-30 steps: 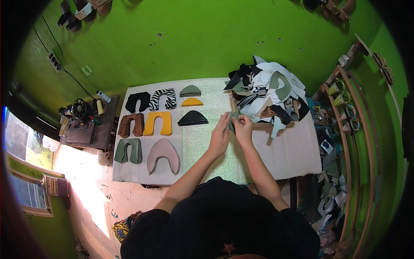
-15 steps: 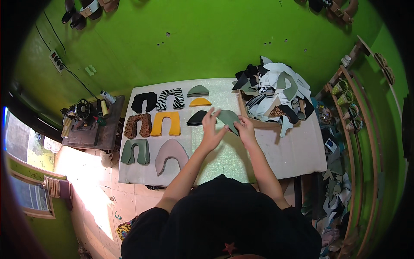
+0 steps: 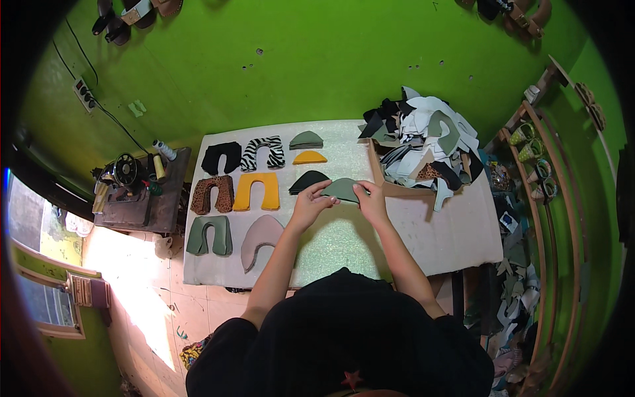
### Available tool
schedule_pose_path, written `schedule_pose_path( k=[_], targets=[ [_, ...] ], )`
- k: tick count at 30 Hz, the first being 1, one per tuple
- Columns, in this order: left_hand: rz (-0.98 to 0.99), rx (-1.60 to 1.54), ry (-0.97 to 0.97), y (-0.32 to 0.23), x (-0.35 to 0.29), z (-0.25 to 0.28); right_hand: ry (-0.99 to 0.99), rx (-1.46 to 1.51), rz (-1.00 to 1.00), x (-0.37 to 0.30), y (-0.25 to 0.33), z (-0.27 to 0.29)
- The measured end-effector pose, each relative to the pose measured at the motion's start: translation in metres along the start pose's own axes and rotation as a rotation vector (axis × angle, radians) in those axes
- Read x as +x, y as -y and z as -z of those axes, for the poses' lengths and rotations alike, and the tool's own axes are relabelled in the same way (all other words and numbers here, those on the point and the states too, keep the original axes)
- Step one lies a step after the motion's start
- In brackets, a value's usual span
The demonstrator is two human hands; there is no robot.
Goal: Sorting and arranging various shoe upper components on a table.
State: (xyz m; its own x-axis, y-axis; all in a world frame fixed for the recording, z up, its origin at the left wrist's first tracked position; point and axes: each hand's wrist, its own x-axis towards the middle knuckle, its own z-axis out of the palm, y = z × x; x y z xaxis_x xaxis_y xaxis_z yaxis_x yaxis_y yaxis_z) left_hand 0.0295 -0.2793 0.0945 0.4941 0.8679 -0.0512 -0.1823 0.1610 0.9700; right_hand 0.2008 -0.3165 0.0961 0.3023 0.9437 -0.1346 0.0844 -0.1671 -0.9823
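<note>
Over the middle of the table I hold a green half-moon leather piece (image 3: pixel 343 189) by its two ends. My left hand (image 3: pixel 312 205) pinches its left end, and my right hand (image 3: pixel 372 199) grips the right end. Just left of it lies a stack of black half-moon pieces (image 3: pixel 308 182), partly behind my left hand. Farther off are yellow half-moon pieces (image 3: pixel 309 157) and a green half-moon stack (image 3: pixel 306 140). Left of these sit U-shaped stacks: zebra-patterned (image 3: pixel 263 153), black (image 3: pixel 221 159), leopard-patterned (image 3: pixel 213 194), yellow (image 3: pixel 256 192), green (image 3: pixel 209 235) and pink (image 3: pixel 262 239), the last partly covered by my left forearm.
A cardboard box (image 3: pixel 405 190) heaped with leather scraps (image 3: pixel 423 142) stands at the table's back right. To the left is a sewing machine (image 3: pixel 126 175) with thread spools. A wooden rack (image 3: pixel 552 231) holding sandals lines the right wall, with scraps piled below.
The green half-moon piece has turned from a slant to nearly level, its curved edge facing away, and come slightly nearer. My left hand has moved down and closed on its left end.
</note>
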Motion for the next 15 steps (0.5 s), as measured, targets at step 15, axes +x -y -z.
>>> schedule_pose_path(
  k=[15],
  targets=[
    [0.157, -0.030, -0.325, 0.031, -0.004, 0.014, -0.004, -0.508, 0.190, 0.009, -0.027, -0.020]
  ],
)
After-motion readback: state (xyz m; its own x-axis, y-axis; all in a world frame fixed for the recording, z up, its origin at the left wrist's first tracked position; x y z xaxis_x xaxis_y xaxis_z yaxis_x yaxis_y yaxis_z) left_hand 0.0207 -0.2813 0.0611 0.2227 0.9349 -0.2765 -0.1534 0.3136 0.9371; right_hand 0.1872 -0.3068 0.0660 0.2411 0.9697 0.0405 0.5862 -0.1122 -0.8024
